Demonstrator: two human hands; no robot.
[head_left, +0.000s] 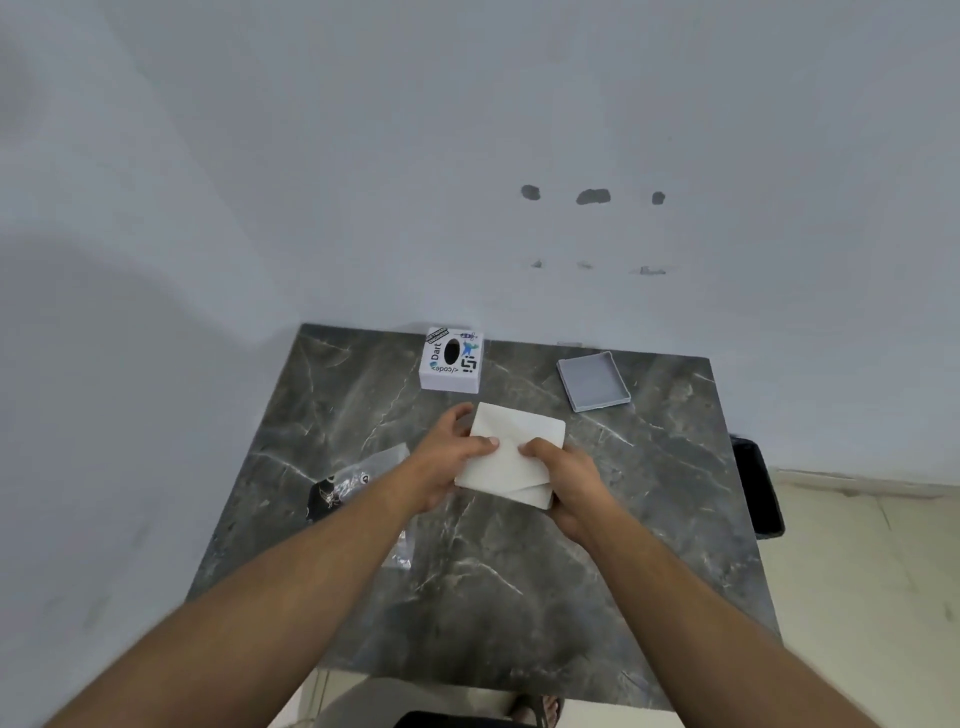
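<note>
I hold a small stack of white rectangular cards (511, 441) above the middle of a dark marble table (519, 571). My left hand (447, 457) grips the stack's left side, thumb on top of the upper card and fingers curled round the far left corner. My right hand (563, 483) grips the right side, thumb pressed on top near the middle. The cards are fanned slightly apart, with lower edges showing at the near right corner.
A white box (451, 364) with stickers and a dark oval hole stands at the table's far edge. A shallow grey tray (593, 380) lies at the far right. A clear plastic bag (353, 483) lies at the left. A black bin (758, 488) stands on the floor to the right.
</note>
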